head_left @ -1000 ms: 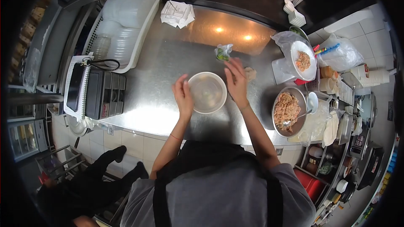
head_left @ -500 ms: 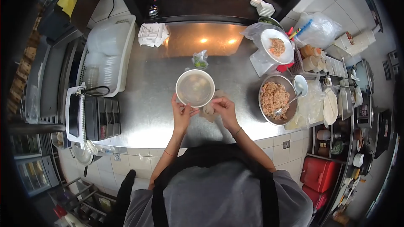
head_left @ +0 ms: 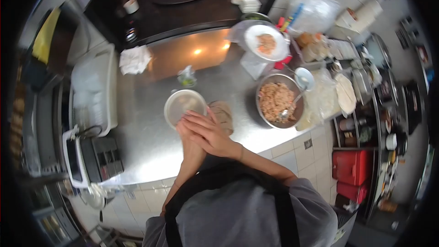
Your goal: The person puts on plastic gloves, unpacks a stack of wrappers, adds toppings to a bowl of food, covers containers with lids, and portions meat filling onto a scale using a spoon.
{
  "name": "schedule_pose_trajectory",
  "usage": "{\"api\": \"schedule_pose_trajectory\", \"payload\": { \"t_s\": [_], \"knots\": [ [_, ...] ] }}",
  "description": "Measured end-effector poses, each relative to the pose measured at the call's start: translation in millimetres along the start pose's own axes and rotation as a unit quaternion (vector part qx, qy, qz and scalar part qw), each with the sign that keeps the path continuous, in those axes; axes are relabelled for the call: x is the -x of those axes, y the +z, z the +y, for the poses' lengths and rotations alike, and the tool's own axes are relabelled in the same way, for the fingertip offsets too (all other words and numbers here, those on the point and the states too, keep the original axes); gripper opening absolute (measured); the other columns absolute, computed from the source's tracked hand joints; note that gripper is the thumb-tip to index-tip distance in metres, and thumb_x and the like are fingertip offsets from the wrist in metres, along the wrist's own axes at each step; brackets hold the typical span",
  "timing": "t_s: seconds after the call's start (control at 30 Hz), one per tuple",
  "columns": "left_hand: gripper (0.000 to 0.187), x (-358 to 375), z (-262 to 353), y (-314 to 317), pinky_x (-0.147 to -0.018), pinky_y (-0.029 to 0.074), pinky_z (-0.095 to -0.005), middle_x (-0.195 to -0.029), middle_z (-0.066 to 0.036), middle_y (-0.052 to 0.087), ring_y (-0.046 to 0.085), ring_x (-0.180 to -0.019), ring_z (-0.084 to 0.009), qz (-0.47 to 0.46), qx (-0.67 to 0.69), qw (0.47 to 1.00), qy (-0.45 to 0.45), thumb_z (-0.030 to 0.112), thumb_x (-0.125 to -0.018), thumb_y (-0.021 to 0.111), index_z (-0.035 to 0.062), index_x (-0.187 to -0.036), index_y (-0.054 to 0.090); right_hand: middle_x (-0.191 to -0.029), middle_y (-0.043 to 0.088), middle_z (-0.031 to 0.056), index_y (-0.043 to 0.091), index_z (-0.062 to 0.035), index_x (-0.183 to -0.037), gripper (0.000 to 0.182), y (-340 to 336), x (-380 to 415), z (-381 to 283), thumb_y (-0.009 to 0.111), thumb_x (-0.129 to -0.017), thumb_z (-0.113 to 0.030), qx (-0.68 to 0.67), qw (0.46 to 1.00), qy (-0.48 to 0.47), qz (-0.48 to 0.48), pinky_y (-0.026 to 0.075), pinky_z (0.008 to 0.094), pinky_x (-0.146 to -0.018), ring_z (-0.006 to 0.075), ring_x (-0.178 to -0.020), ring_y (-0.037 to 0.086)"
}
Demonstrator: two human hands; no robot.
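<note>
A round tub with a pale rim and a translucent lid (head_left: 179, 102) stands on the steel counter. My right hand (head_left: 212, 133) lies with stretched fingers over the lid's near right part and across my left hand. At the tub's near edge is my left hand (head_left: 190, 148), its fingers mostly hidden under the right one. Just right of the tub and my right hand is a brown, paper-like bag (head_left: 222, 115). Beyond the tub sits a small clear plastic bag with something green inside (head_left: 186, 77).
On the right stand a steel bowl of pinkish chopped mixture (head_left: 276, 100) with a spoon, and a scale (head_left: 254, 66) bearing a white plate (head_left: 251, 41). White papers (head_left: 135, 59) lie at the back left. A white basket (head_left: 109, 105) of plastic containers stands at the left.
My right hand has moved from the brown bag onto the tub's lid, over my left hand. The head view has turned, shifting the counter's things in the picture.
</note>
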State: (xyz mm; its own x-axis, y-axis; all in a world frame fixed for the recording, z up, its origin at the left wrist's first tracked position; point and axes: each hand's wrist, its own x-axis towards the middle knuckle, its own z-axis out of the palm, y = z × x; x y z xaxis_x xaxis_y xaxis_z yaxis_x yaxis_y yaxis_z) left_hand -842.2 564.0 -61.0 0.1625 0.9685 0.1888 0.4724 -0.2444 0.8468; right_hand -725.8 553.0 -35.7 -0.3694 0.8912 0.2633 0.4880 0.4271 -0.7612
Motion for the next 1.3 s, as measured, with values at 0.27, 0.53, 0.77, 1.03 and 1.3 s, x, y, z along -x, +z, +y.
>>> {"api": "schedule_pose_trajectory", "payload": {
  "t_s": [0.27, 0.53, 0.77, 1.03, 1.3],
  "knots": [
    [0.025, -14.9, 105.1, 41.8, -0.079, 0.043, -0.0317, -0.102, -0.013, 0.054, 0.054, -0.093, -0.0231, -0.091, 0.086, 0.989, 0.085, 0.0, -0.081, 0.056, 0.0024, -0.106, 0.058, -0.088, 0.061, 0.0109, 0.06, -0.0021, -0.092, 0.019, -140.2, 33.1, 51.8, 0.046, -0.088, -0.014, 0.187, 0.954, 0.039, 0.23, 0.03, 0.0459, -0.096, 0.0282, -0.09, 0.056],
    [0.029, -96.5, 153.4, 219.8, -0.082, 0.046, -0.03, -0.111, -0.008, 0.056, 0.056, -0.099, -0.0192, -0.231, 0.2, 0.942, 0.139, 0.003, -0.087, 0.049, 0.0028, -0.115, 0.051, -0.083, 0.059, 0.0175, 0.04, -0.0045, -0.105, 0.041, -278.6, 62.1, 248.2, 0.061, -0.071, -0.001, 0.157, 0.906, 0.151, 0.363, 0.047, 0.0401, -0.07, 0.0366, -0.079, 0.06],
    [0.026, -203.5, 99.9, 396.4, -0.064, 0.045, -0.0272, -0.093, -0.01, 0.051, 0.051, -0.072, -0.0158, -0.133, 0.232, 0.958, -0.104, -0.002, -0.083, 0.04, 0.0019, -0.108, 0.039, -0.08, 0.06, 0.02, 0.036, -0.0061, -0.099, 0.042, -299.8, 25.5, 301.2, 0.065, -0.068, -0.008, 0.105, 0.889, 0.331, 0.298, 0.045, 0.0452, -0.072, 0.0402, -0.081, 0.06],
    [0.022, -214.8, 133.4, 365.8, -0.054, 0.043, -0.0301, -0.092, -0.009, 0.05, 0.051, -0.07, -0.0169, -0.161, 0.227, 0.934, -0.225, 0.015, -0.09, 0.038, 0.0019, -0.109, 0.039, -0.083, 0.06, 0.0192, 0.036, -0.0071, -0.097, 0.049, -303.2, 17.8, 303.6, 0.071, -0.063, -0.007, 0.061, 0.858, 0.332, 0.387, 0.046, 0.0441, -0.073, 0.0387, -0.081, 0.06],
    [0.02, -194.0, 121.0, 342.8, -0.058, 0.046, -0.0263, -0.074, -0.004, 0.057, 0.053, -0.066, -0.0117, -0.226, 0.093, 0.97, -0.005, 0.016, -0.089, 0.047, -0.0002, -0.09, 0.058, -0.091, 0.061, 0.0227, 0.037, -0.0084, -0.101, 0.042, -310.1, 28.3, 256.2, 0.067, -0.071, -0.009, 0.134, 0.91, 0.286, 0.268, 0.046, 0.0496, -0.074, 0.0428, -0.087, 0.058]
  ]
}}
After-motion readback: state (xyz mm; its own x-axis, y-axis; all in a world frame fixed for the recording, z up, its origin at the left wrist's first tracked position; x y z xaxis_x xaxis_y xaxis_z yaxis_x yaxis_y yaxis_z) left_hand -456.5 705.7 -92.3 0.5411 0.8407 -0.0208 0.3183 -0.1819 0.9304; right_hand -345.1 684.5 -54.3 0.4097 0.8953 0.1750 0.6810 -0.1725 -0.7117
